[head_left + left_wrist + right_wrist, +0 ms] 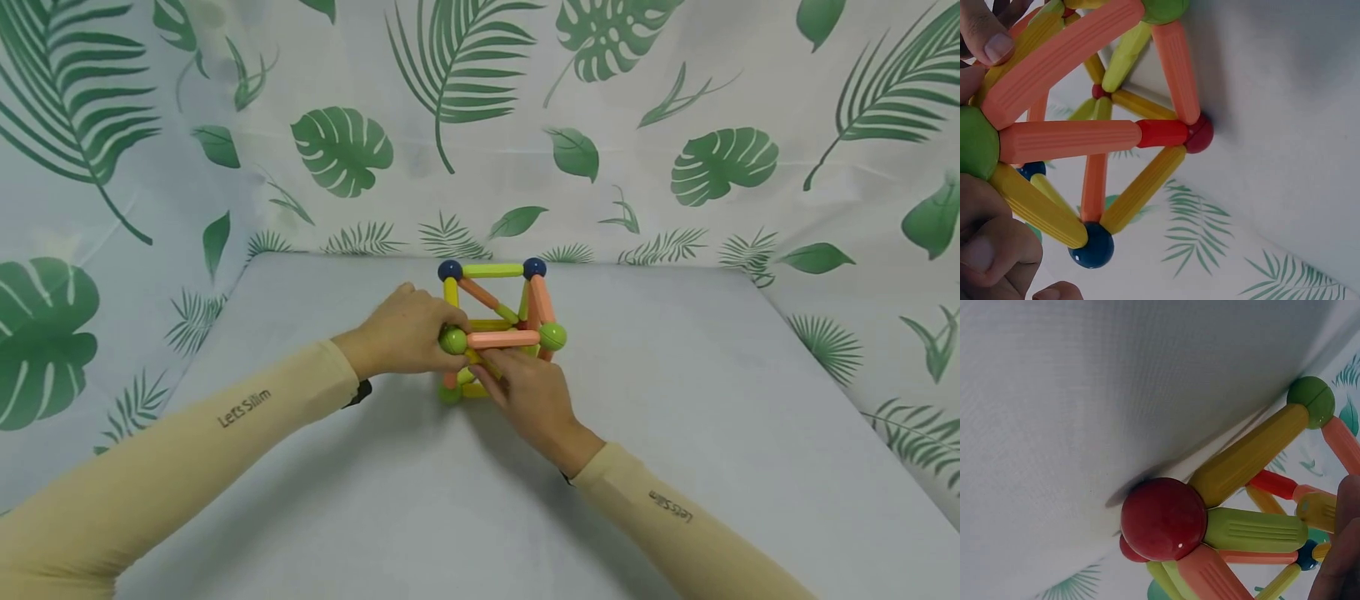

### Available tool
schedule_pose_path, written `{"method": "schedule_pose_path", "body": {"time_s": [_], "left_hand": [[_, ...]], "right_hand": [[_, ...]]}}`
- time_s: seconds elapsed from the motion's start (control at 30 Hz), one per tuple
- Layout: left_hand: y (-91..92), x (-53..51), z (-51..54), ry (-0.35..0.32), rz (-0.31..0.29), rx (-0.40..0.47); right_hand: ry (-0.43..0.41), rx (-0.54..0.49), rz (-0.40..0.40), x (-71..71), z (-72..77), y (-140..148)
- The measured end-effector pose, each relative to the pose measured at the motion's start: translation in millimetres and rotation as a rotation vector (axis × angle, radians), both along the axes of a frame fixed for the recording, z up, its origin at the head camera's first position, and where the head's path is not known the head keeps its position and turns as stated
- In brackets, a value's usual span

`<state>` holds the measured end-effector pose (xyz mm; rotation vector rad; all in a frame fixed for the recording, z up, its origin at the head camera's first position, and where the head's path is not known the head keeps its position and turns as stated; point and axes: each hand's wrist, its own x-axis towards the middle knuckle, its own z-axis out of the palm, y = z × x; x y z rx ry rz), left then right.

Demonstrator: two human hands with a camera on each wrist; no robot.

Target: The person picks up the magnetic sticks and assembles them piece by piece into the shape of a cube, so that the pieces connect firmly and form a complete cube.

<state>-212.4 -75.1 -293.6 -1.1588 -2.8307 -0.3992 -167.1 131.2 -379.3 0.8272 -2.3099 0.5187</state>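
A frame of coloured sticks and balls stands on the table. At its upper front left corner my left hand (405,331) grips a green ball (453,340). Below the front salmon stick (504,339), my right hand (534,398) pinches a yellow stick (1319,510), partly hidden by fingers. That stick's end meets a lime stick (1256,530) running from a red ball (1164,519); whether they touch firmly I cannot tell. Dark blue balls (450,271) top the back corners. From the left side, a red stick piece (1163,133) joins another salmon stick (1071,141) to a red ball (1199,132).
A pale cloth covers the table (697,400) around the frame. Behind and at the sides hangs a white curtain (510,179) printed with green leaves. Another green ball (552,337) marks the frame's upper front right corner.
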Motion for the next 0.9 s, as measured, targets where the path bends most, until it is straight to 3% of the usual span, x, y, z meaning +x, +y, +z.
{"method": "schedule_pose_path", "body": {"time_s": [0.2,0.4,0.53,0.9], "left_hand": [[1.6,0.9,-1.5,0.014,0.029,-0.01],[2.1,0.9,-3.1,0.017,0.033,0.007],[0.2,0.8,-3.7,0.014,0.036,0.017],[-0.1,2.3,-5.1,0.025,0.022,0.03]], "right_hand": [[-0.034,0.021,-0.025,2.8,-0.8,3],[-0.198,0.132,-0.155,12.4,2.8,17],[-0.28,0.15,-0.176,12.6,1.6,22],[-0.263,0.21,-0.175,8.2,-1.3,21]]}}
